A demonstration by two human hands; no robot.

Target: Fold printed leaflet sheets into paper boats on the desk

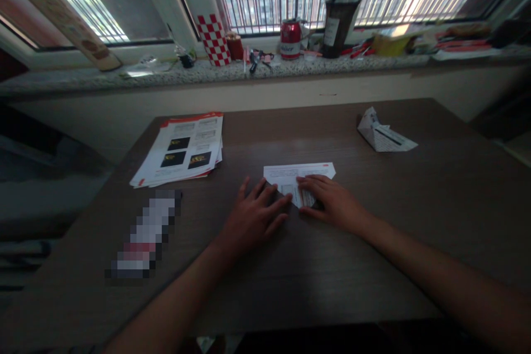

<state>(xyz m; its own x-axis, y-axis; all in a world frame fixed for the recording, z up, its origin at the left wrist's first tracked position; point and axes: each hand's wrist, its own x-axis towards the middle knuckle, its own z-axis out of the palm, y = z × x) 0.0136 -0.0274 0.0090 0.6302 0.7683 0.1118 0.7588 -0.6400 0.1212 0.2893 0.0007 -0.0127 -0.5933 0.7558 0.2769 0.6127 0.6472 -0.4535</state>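
Note:
A folded sheet of printed paper (290,171) lies flat on the brown table, its long straight edge at the far side and its corners folded in toward a point near me. My left hand (259,213) has its fingers spread, with the fingertips at the paper's left slanted edge. On the right part of the paper rests my right hand (327,199), palm down, fingers stretched out over the printed surface and thumb near the lower tip. Neither hand lifts the paper. Part of its right side is hidden under the right hand.
A folded paper shape (385,135) stands at the table's far right. A stack of printed sheets (199,141) lies far left, with a pixelated phone-like object (145,235) in front. The windowsill (166,78) holds a checkered bottle (213,38), a red can (290,38) and a dark cup (337,27).

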